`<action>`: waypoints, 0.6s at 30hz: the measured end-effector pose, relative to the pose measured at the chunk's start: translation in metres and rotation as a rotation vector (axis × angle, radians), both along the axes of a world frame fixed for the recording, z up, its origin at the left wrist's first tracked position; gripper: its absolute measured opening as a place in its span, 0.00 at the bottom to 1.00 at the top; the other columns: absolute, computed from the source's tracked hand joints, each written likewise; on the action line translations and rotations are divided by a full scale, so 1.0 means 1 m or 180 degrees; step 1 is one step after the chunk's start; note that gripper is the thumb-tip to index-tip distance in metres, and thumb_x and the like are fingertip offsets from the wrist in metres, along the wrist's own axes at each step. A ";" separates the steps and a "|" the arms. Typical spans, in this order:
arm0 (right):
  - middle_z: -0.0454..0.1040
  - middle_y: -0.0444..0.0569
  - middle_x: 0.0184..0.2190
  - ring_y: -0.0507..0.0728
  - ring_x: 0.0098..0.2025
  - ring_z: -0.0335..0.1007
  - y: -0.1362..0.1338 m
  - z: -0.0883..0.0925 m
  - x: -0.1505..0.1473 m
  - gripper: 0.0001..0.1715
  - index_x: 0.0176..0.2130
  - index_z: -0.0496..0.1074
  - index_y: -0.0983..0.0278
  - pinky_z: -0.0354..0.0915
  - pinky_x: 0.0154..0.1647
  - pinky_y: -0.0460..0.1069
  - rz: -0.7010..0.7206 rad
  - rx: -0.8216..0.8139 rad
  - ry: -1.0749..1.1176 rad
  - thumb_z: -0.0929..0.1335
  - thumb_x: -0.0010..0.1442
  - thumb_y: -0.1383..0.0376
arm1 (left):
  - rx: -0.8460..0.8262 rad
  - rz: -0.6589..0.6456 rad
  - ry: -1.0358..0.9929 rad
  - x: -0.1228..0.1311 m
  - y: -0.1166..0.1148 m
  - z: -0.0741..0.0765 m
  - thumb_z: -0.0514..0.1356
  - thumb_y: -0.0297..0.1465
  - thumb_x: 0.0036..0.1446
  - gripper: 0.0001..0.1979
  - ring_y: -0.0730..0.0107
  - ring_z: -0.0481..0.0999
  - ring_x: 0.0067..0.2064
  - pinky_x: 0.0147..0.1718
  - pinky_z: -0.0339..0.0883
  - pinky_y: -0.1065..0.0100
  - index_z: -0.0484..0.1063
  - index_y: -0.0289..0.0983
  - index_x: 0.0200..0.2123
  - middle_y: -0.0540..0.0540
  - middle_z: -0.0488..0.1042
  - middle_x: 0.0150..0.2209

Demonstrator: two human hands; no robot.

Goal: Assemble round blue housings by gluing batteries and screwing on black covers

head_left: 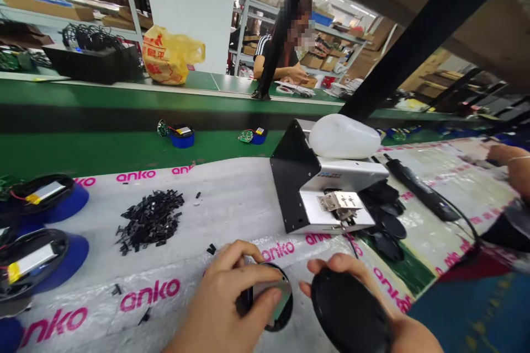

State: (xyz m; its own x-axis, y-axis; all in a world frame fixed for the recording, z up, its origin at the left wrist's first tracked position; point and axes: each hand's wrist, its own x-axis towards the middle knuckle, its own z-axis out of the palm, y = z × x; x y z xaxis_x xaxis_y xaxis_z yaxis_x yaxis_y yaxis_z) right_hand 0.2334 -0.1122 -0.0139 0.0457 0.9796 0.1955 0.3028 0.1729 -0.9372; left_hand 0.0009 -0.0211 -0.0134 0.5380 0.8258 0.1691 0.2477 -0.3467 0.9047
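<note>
With the left hand (226,300) pinching the round mirrored disc (271,297) and the right hand (372,309) gripping the black round cover (348,314), align both rims squarely before joining.

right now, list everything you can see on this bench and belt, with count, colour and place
round black housing with a grey plate inside: 1, in the left hand, near edge
round black cover disc: 1, in the right hand
pile of small black plastic clips: 1 heap, on the white anko plastic sheet, left of centre
black and silver benchtop machine: 1, bench centre
white plastic jug: 1, behind the machine
blue round units with yellow batteries: 2 clear, far left
blue units on the green conveyor belt: 2
yellow plastic bag: 1, far bench
seated person: 1, beyond the belt
left hand: gripping the housing
right hand: gripping the disc
</note>
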 end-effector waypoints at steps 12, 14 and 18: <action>0.62 0.45 0.63 0.63 0.63 0.66 0.029 0.008 -0.027 0.30 0.54 0.63 0.41 0.73 0.55 0.60 0.0707 0.0882 -0.0489 0.70 0.63 0.73 | -0.3238 -0.0314 -0.0195 0.012 0.010 0.021 0.60 0.34 0.59 0.24 0.74 0.72 0.16 0.15 0.66 0.78 0.71 0.38 0.58 0.54 0.72 0.18; 0.57 0.48 0.65 0.62 0.64 0.65 0.032 0.009 -0.026 0.31 0.56 0.63 0.45 0.73 0.54 0.55 0.0733 0.0815 -0.0506 0.69 0.63 0.76 | -0.3210 -0.0422 -0.0293 0.011 0.012 0.021 0.60 0.35 0.59 0.23 0.75 0.72 0.16 0.14 0.66 0.78 0.72 0.39 0.58 0.52 0.74 0.20; 0.58 0.50 0.63 0.60 0.64 0.63 0.031 0.009 -0.021 0.28 0.59 0.63 0.48 0.69 0.59 0.52 0.0813 0.0742 -0.0530 0.70 0.65 0.69 | -0.3090 -0.0533 -0.0374 0.010 0.012 0.020 0.60 0.36 0.59 0.22 0.78 0.71 0.15 0.13 0.65 0.79 0.74 0.40 0.57 0.52 0.74 0.23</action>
State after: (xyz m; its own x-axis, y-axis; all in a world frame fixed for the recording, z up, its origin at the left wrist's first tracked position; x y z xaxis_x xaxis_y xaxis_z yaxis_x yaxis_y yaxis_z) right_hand 0.2121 -0.0812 -0.0044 -0.2454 0.8837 0.3985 0.3673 0.4651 -0.8055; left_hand 0.0109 -0.0090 0.0070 0.6836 0.5493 -0.4806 0.1537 0.5354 0.8305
